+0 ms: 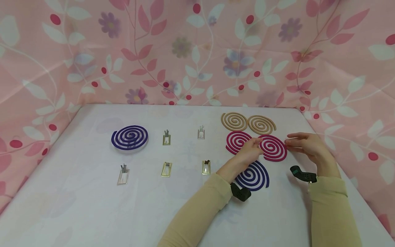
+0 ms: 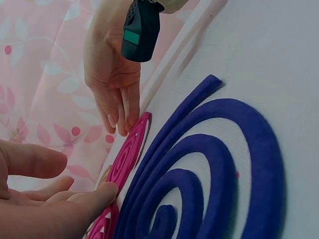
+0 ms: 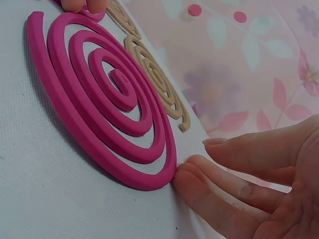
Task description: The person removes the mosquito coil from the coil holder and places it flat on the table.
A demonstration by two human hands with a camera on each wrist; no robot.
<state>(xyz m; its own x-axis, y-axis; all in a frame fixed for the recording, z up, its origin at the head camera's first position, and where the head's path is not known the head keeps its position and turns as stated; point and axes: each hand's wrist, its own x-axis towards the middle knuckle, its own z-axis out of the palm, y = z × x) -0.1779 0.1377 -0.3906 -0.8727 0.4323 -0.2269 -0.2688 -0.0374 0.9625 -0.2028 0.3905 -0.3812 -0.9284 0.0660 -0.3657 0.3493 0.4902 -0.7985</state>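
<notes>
Two pink mosquito coils lie side by side on the right of the white table. My right hand [image 1: 312, 147] touches the outer edge of the right pink mosquito coil [image 3: 142, 181] with its fingertips, thumb apart from the fingers. On that coil's other side, my left hand [image 1: 248, 150] has its fingertips at the edge, where it meets the left pink mosquito coil [image 1: 237, 140]. Neither hand curls round a coil. Below the left wrist lies a dark blue mosquito coil [image 2: 266, 164], partly covered by the hand in the head view.
Two tan mosquito coils [image 1: 234, 121] lie behind the pink ones. Another dark blue mosquito coil [image 1: 130, 137] sits slightly raised at the left. Several small metal stands [image 1: 166, 144] with upturned prongs are spread over the white table [image 1: 92, 212]. Floral cloth [image 1: 185, 51] walls the back and sides.
</notes>
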